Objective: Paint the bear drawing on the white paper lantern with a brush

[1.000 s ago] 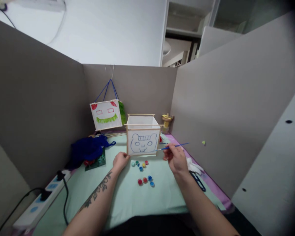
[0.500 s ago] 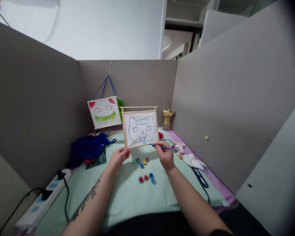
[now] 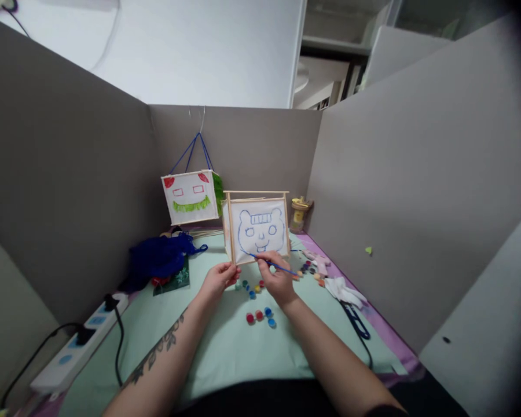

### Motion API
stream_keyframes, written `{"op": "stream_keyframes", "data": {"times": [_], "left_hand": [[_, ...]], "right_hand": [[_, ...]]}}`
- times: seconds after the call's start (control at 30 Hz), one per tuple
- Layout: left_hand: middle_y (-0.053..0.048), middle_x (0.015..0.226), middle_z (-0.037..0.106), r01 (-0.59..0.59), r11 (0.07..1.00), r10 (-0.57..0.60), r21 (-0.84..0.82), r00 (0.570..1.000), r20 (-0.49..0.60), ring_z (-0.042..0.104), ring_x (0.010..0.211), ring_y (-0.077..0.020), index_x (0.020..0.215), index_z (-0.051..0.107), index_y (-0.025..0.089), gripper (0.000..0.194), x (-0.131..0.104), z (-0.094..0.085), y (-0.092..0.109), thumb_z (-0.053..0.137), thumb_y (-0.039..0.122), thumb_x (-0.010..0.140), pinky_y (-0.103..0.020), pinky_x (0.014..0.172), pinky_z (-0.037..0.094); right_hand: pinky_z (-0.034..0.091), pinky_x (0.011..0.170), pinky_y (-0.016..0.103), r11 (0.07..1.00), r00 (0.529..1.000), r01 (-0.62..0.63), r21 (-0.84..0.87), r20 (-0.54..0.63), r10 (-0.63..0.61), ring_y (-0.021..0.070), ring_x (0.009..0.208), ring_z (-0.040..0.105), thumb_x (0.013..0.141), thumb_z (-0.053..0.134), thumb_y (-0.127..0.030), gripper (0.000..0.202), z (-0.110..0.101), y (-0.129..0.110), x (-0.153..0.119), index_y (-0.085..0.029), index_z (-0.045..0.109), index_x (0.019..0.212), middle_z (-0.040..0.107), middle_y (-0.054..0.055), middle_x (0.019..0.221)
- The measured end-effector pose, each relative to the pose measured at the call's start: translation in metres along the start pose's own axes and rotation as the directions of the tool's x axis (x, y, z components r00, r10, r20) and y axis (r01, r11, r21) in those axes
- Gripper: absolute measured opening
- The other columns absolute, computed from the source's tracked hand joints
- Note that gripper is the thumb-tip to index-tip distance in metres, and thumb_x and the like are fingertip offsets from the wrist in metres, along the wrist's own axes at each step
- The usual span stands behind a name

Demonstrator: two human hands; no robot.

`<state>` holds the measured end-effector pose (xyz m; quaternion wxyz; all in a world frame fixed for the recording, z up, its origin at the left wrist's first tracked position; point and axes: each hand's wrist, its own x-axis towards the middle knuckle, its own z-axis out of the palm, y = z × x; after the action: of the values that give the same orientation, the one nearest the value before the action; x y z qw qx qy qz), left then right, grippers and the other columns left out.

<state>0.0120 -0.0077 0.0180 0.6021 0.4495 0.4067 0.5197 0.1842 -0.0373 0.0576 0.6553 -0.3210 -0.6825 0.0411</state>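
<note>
Pinching a wood-framed white lantern (image 3: 257,229), tilted near the view's centre, by its 7 o'clock corner with the left hand (image 3: 219,279) in a narrow grip. Holding a thin blue paintbrush (image 3: 252,255) pen-fashion in the right hand (image 3: 278,284) at the lantern's lower edge, aiming the bristles between 9 and 10 o'clock, over the lower outline of a blue bear face (image 3: 263,231). Cannot tell whether the bristles touch the panel, nor whether the lantern's far bottom edge meets the tablecloth (image 3: 238,353). Covering part of the lower rail with both hands; hiding most of the far panels behind the front one. Taking the lantern as hub, can see open paint pots (image 3: 259,316) at 6 o'clock, a hanging lantern (image 3: 189,198) at 10, and a jar (image 3: 298,217) at 2 with contents hard to make out. Can also see crumpled white cloth (image 3: 342,291), perhaps a glove, at 4, and a power strip (image 3: 82,347) at 8.
</note>
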Motion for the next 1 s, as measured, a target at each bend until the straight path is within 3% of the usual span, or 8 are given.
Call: {"op": "stream_keyframes", "data": {"times": [0.17,0.3,0.5,0.67,0.83,1.0], "left_hand": [[-0.002,0.061,0.060,-0.041,0.997,0.046,0.065,0.996,-0.082,0.052,0.053,-0.0084,0.069,0.055,0.012,0.047,0.003,0.001,-0.004,0.075,0.051,0.053,-0.021,0.056,0.043],[-0.001,0.057,0.057,-0.104,0.966,0.115,0.235,0.993,-0.035,0.049,0.049,-0.0089,0.066,0.054,0.013,0.043,0.006,-0.001,-0.008,0.065,0.055,0.062,-0.021,0.050,0.040],[-0.001,0.055,0.055,-0.193,0.837,0.184,0.512,0.981,0.067,0.046,0.047,-0.0106,0.065,0.052,0.015,0.038,0.007,-0.003,-0.017,0.052,0.052,0.073,-0.022,0.046,0.035],[-0.001,0.054,0.055,-0.225,0.704,0.257,0.674,0.965,0.055,0.049,0.053,-0.0130,0.060,0.050,0.016,0.032,0.005,-0.002,-0.021,0.047,0.043,0.078,-0.024,0.053,0.034],[-0.001,0.055,0.055,-0.217,0.566,0.296,0.795,0.954,0.050,0.048,0.055,-0.0135,0.060,0.050,0.017,0.032,-0.003,0.002,-0.016,0.042,0.039,0.081,-0.025,0.055,0.031],[-0.001,0.055,0.054,-0.215,0.526,0.315,0.823,0.948,0.047,0.046,0.055,-0.0133,0.058,0.049,0.017,0.031,-0.004,0.002,-0.017,0.043,0.037,0.081,-0.024,0.054,0.026]], "right_hand": [[0.049,0.067,0.030,0.997,0.993,0.027,-0.067,-0.109,-0.034,0.0158,0.074,0.059,0.080,0.050,-0.014,0.016,0.018,-0.007,-0.003,-0.019,0.064,0.086,0.066,0.004,0.078],[0.049,0.074,0.033,0.997,0.993,0.064,-0.053,-0.098,-0.069,0.0171,0.079,0.061,0.081,0.049,-0.014,0.018,0.013,0.000,-0.011,-0.020,0.063,0.089,0.066,0.004,0.081],[0.049,0.078,0.036,1.000,0.991,0.009,-0.009,-0.135,-0.010,0.0185,0.084,0.061,0.083,0.046,-0.017,0.020,-0.003,-0.003,0.015,-0.020,0.062,0.095,0.066,0.005,0.087],[0.049,0.076,0.034,1.000,0.986,0.029,-0.006,-0.163,-0.030,0.0175,0.080,0.060,0.083,0.046,-0.017,0.017,0.007,-0.008,0.042,-0.020,0.062,0.089,0.064,0.004,0.083],[0.049,0.073,0.032,0.997,0.979,0.058,-0.042,-0.194,-0.065,0.0166,0.075,0.059,0.082,0.046,-0.017,0.016,0.019,-0.006,0.049,-0.019,0.061,0.086,0.064,0.003,0.078],[0.048,0.074,0.032,0.995,0.977,0.065,-0.074,-0.198,-0.079,0.0171,0.078,0.059,0.082,0.047,-0.017,0.016,0.024,-0.003,0.052,-0.020,0.062,0.086,0.065,0.003,0.080]]}}
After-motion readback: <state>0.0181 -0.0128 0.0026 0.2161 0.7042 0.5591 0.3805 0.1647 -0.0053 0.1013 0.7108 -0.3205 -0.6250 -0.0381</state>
